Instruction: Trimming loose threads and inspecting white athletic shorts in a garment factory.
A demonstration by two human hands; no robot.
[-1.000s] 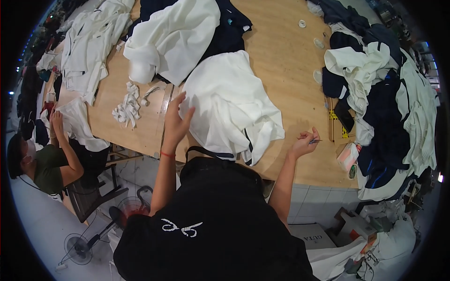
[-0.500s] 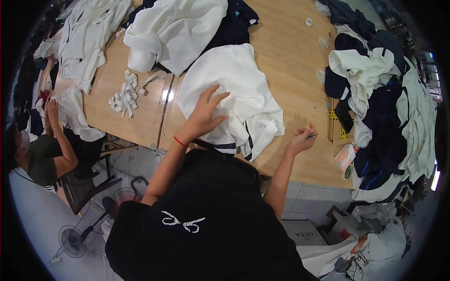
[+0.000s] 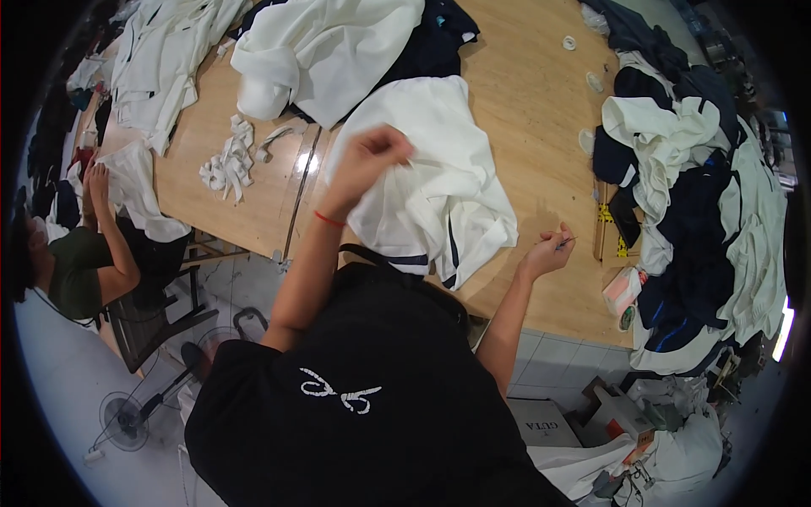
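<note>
A white garment [image 3: 422, 144] with dark stripes at its near edge lies bunched on the table in front of me. Above its left part is my left hand [image 3: 370, 165], slightly blurred, its fingers curled together; whatever they may hold is hidden. A red band circles that wrist. To the right of the garment, my right hand [image 3: 547, 253] is turned partly palm up just over the table. Its fingers are closed around a small, thin, pointed tool [image 3: 566, 242] with a bluish part, too small to name surely.
White and navy garments [image 3: 338, 51] lie behind, with a heap [image 3: 693, 211] at the right. Loose white strips [image 3: 230, 160] lie left on the wooden table [image 3: 541, 127]. Another person [image 3: 80, 270] handles white cloth at the left, near a fan [image 3: 127, 418]. Boxes [image 3: 545, 422] stand below right.
My left hand has lifted a little from the garment, and its spread fingers have curled together. My right hand keeps its place with the thin tool. The view has shifted slightly.
</note>
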